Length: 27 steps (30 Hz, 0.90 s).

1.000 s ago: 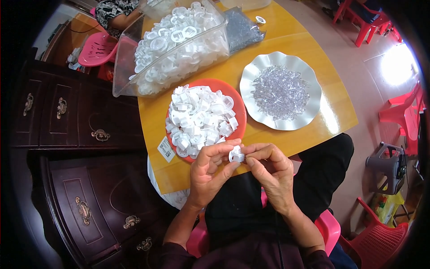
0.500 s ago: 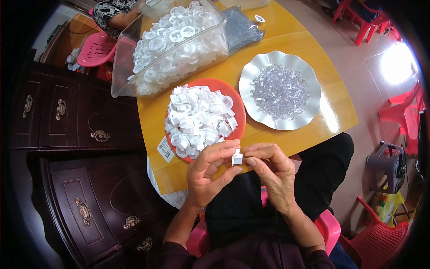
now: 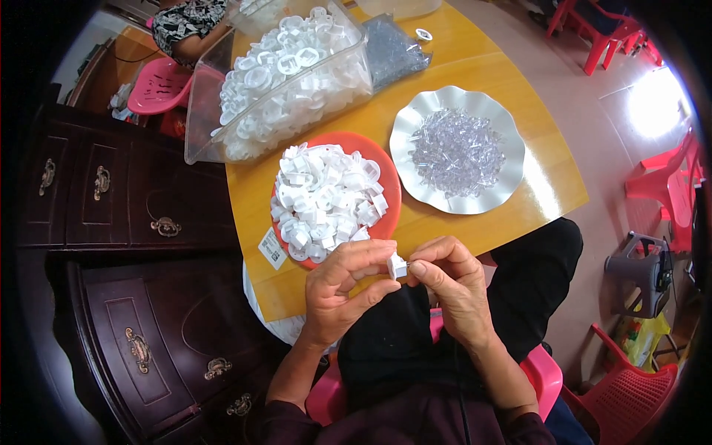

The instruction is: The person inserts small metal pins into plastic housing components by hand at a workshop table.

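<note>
Between the thumb and fingers of my left hand (image 3: 334, 285) is a small white plastic part (image 3: 398, 267) with a boxy end, held above my lap at the table's near edge. My right hand (image 3: 461, 289) pinches a thin, small piece against the part's right side; its exact kind is too small to make out. Just beyond my hands, a red plate (image 3: 394, 189) carries a heap of similar white plastic parts (image 3: 326, 194). To its right, a silver scalloped plate (image 3: 513, 174) holds many small clear plastic pieces (image 3: 458, 152).
A clear bin (image 3: 204, 122) full of white plastic parts stands at the far left of the wooden table (image 3: 552, 189). Beside it lie a bag of clear pieces (image 3: 397, 52) and one round white part (image 3: 423, 35). Dark cabinets (image 3: 119, 297) line the left; another person's arm (image 3: 196, 41) shows behind.
The white part has tilted in my left hand, and my right fingertips have shifted slightly against it. The whole view has moved a little.
</note>
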### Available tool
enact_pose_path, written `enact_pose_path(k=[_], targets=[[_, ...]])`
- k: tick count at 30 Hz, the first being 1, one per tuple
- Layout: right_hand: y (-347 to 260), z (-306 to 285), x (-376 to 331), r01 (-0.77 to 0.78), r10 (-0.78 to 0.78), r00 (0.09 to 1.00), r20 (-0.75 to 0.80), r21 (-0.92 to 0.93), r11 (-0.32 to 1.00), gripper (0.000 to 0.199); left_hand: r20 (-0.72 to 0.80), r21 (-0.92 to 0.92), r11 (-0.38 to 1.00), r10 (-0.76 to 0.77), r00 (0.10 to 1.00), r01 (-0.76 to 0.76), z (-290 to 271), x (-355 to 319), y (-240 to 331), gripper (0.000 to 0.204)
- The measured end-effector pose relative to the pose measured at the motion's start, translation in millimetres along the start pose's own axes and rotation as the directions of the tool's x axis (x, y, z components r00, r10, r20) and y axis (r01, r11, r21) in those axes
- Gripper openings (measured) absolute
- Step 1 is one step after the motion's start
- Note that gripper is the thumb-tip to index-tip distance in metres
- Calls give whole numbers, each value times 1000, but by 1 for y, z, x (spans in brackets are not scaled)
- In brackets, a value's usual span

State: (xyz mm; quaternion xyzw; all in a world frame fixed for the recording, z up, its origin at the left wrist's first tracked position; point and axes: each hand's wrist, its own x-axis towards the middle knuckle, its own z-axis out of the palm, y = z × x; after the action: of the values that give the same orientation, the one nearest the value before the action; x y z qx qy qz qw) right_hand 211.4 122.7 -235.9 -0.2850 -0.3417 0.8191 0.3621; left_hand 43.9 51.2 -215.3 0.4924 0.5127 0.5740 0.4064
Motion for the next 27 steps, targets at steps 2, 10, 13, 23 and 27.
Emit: enact_pose_path(k=[2, 10, 13, 23, 27], targets=[[0, -1, 0, 5, -5, 1000, 4, -9, 1000, 9, 7, 29, 999, 28, 1000, -29, -1, 0, -2, 38], [-2, -5, 6, 94, -92, 996, 18, -201, 975, 7, 30, 97, 994, 50, 998, -53, -1, 10, -8, 34], [-5, -4, 11, 99, -98, 995, 18, -117, 988, 8, 51, 98, 991, 82, 995, -87, -2, 21, -4, 35], [-101, -42, 60, 83, -483, 871, 84, -996, -25, 36, -121, 717, 583, 644, 756, -382, -89, 161, 63, 31], [-106, -51, 65, 55, -423, 898, 119, -985, -161, 33, -150, 751, 552, 678, 720, -364, -139, 198, 73, 32]])
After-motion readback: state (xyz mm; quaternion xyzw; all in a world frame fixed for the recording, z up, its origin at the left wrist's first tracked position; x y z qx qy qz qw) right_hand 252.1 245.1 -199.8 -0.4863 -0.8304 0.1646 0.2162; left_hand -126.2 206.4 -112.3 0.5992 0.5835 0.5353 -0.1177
